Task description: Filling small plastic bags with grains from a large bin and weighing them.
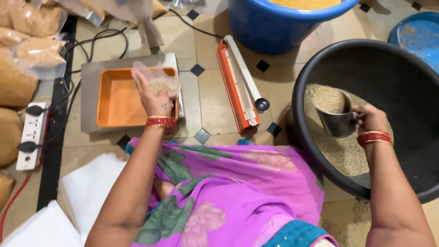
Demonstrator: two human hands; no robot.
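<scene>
Holding a clear bag (157, 81) over the orange tray (120, 101), left hand (153, 98) fingers pinch its rim; right hand (371, 118), well right of the tray, grips a steel cup (336, 115), fingers mostly hidden

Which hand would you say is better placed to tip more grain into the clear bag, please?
Probably the right hand: it holds the steel mug heaped with grain, over the black tub. The left hand is occupied holding the clear bag open above the orange tray.

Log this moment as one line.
left hand: holds clear bag over orange tray | right hand: holds steel mug of grain in black tub
</scene>
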